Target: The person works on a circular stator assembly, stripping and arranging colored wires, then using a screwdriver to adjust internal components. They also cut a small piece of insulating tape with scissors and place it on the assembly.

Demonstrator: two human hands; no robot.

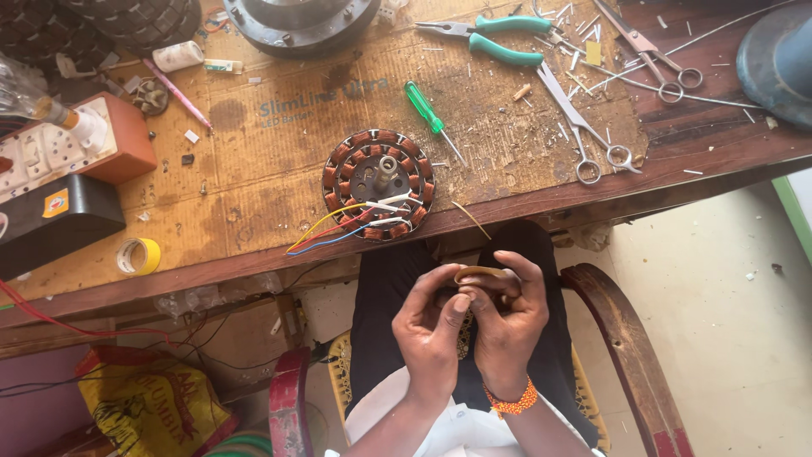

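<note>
Tan tape roll (480, 273) | both hands pinching it, left (429, 332), right (510, 326) | fingers curled, over lap

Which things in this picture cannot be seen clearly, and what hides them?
- Head view: the small tan ring held by left hand and right hand; fingers cover most of it, so its kind is unclear.
- Grey round object, cut off by the right edge.
- Dark round casing, cut off by the top edge.
- White scraps near the scissors: too small to identify.
</note>
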